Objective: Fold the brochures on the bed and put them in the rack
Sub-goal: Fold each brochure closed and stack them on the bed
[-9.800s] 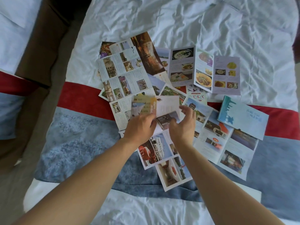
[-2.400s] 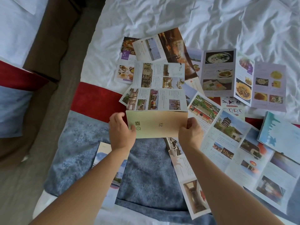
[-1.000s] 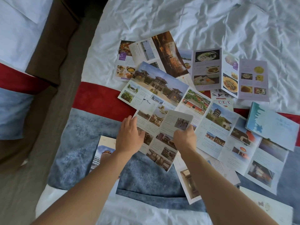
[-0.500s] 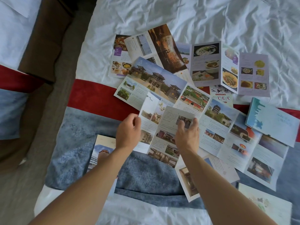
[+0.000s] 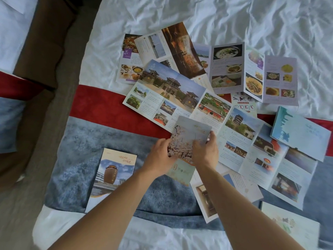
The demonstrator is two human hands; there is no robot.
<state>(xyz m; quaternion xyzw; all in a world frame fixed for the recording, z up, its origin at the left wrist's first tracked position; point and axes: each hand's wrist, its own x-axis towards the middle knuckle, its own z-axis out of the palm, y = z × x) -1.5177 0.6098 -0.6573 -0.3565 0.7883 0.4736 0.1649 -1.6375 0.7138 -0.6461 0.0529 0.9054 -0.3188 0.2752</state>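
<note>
White rumpled bed (image 5: 234,18) carries the spread brochures. Half a second ago the blossom-cover brochure (image 5: 189,139) lay open; now it is folded shut, left hand (image 5: 160,156) and right hand (image 5: 205,152) pinching its sides. No rack shows; pottery-jar brochure (image 5: 113,175) lies folded nearby.

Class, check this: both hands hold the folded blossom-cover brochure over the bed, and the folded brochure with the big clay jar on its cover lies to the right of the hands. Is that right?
Not quite. In the head view the left hand and right hand do hold the blossom-cover brochure, but the jar-cover brochure lies to their left, on the blue-grey bed runner.
</note>
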